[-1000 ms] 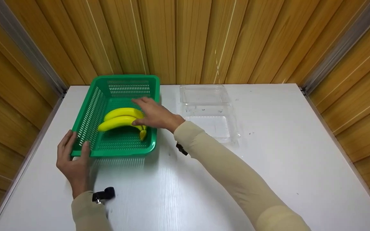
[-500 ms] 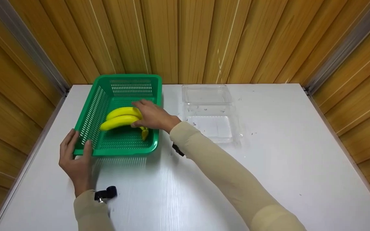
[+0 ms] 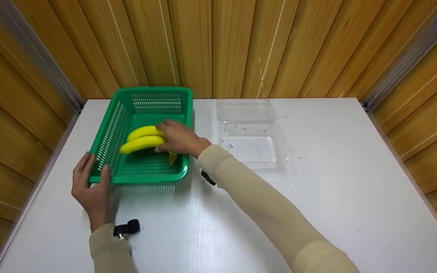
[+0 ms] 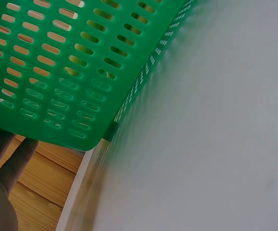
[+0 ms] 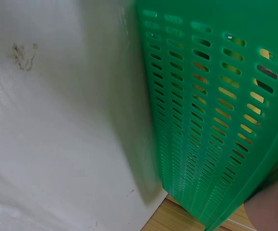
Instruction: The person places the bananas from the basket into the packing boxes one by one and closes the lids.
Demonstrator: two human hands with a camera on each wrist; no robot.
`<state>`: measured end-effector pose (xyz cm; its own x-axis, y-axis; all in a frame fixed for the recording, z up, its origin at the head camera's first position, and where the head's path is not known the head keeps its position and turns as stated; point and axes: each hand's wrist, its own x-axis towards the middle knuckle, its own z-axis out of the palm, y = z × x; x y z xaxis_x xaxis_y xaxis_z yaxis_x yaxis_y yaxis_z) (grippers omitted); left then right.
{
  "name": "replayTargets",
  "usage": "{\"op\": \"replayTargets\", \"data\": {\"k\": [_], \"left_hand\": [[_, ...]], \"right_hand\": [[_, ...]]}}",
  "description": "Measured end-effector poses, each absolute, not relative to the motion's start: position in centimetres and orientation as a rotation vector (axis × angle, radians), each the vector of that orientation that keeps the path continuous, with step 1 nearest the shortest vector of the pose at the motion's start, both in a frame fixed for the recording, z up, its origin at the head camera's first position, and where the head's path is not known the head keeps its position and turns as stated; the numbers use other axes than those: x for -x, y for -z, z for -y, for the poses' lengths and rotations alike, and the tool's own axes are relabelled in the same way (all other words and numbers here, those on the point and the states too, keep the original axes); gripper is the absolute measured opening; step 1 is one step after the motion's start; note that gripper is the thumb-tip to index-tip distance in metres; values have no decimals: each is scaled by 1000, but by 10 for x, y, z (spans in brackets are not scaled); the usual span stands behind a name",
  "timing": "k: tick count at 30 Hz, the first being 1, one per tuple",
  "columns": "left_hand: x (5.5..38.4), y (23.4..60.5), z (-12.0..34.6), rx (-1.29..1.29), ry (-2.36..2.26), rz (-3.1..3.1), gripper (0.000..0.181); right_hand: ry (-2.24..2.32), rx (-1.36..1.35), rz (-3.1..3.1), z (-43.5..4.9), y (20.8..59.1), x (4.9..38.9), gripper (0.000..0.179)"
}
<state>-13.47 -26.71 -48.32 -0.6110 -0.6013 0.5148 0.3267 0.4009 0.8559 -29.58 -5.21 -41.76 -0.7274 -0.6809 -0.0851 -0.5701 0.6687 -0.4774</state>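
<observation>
A green plastic basket [image 3: 146, 179] with slotted walls stands at the table's left. My left hand [image 3: 91, 193] grips its near left corner, fingers along the left side and thumb at the front rim. Two joined yellow bananas [image 3: 140, 143] lie inside, their stem end toward the basket's right wall. My right hand [image 3: 180, 138] reaches over the right rim and grips the bananas near the stem, thumb on the near side and fingers on the far side. In the right wrist view, the basket's wall [image 5: 177, 9] hides the fingers, and yellow shows through the slots.
On the white table [image 3: 317, 189], right of the basket, lies a clear plastic clamshell box [image 3: 249, 146] with its lid [image 3: 245, 112] folded back. Wood-patterned panels [image 3: 233, 45] enclose the back and sides. The basket's far rim is close to the back panel.
The right hand has lowered slightly onto the bananas, and its fingers have closed in around them. The left hand stays at the basket's corner. The head view has shifted slightly.
</observation>
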Motion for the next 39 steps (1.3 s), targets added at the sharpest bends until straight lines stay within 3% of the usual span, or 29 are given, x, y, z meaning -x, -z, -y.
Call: {"op": "replayTargets", "data": {"k": [18,31,39], "left_hand": [[135,486,267,-228,1335,1775,42],[137,486,267,-210,1341,1751,42],[137,484,267,-196,1328,1752,40]], "right_hand": [[578,1064,-2703,62,425,299,55],[509,1061,-2692,64,425,298,65],[509,1088,-2741,66,426,297,59]]}}
